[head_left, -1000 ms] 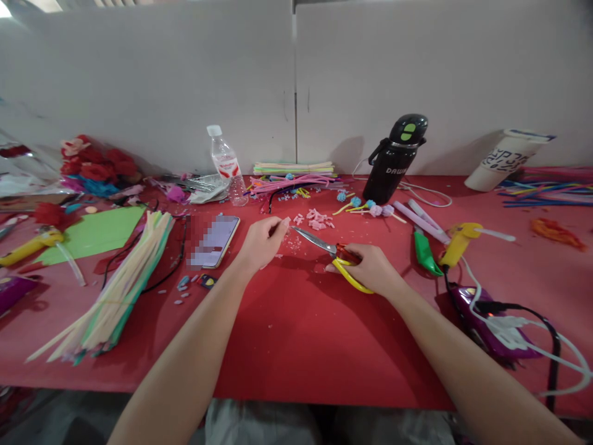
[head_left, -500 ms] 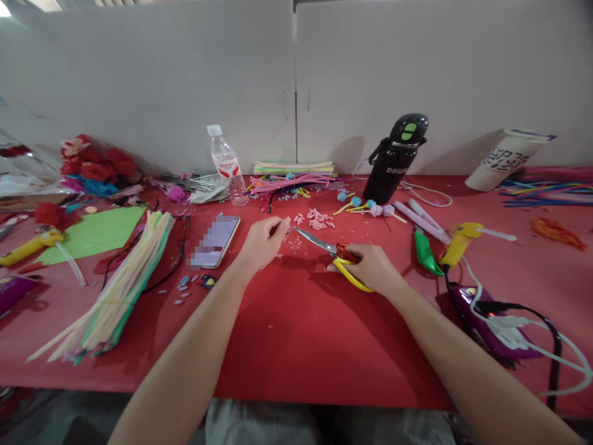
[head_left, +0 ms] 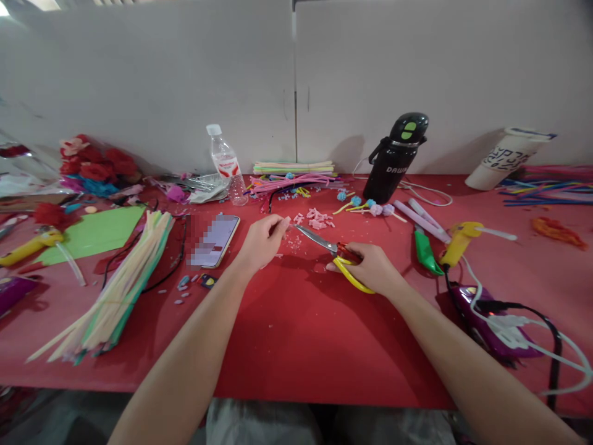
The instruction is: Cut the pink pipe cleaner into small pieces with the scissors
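My right hand point(head_left: 370, 267) grips a pair of scissors point(head_left: 319, 240) with yellow and red handles. The blades point left and their tips come close to the fingertips of my left hand point(head_left: 265, 240). Thumb and forefinger of that left hand pinch a small pink piece point(head_left: 288, 221), mostly hidden by the fingers. Just beyond the blades lies a little heap of cut pink pieces point(head_left: 319, 218). Fine pink scraps point(head_left: 294, 244) are scattered on the red tabletop point(head_left: 296, 346) between the hands.
Left of my arms are a phone point(head_left: 217, 241) and a bundle of pale pipe cleaners point(head_left: 125, 284). Behind stand a plastic bottle point(head_left: 227, 164) and a black flask point(head_left: 397, 157). To the right are a yellow glue gun point(head_left: 458, 244), a purple box point(head_left: 482, 321) and cables.
The scissors and both hands stay almost where they were, with only a slight shift at the handles. The left hand keeps its pinch.
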The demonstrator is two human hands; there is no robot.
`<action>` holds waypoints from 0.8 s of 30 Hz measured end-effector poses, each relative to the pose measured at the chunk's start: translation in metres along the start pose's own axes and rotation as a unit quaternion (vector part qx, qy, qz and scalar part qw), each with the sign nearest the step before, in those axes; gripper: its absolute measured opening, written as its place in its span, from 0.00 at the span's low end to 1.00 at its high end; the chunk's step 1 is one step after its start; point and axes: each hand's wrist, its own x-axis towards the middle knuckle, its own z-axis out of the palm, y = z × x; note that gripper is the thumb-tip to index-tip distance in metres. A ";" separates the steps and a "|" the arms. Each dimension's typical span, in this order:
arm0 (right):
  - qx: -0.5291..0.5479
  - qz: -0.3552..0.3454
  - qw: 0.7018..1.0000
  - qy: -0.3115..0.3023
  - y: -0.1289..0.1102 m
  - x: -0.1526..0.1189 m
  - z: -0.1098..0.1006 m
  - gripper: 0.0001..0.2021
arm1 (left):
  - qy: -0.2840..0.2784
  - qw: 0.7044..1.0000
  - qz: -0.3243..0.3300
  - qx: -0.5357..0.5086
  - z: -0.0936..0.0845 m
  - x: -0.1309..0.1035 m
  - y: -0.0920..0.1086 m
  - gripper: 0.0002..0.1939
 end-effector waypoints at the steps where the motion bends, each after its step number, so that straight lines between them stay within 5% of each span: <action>1: 0.000 -0.001 1.000 0.000 0.000 0.000 0.000 0.24 | 0.001 1.000 -0.001 0.002 0.000 0.000 0.000 0.19; 24: -0.017 -0.013 1.000 0.004 0.003 0.003 0.001 0.28 | 0.000 1.000 -0.018 0.004 0.001 -0.001 0.005 0.22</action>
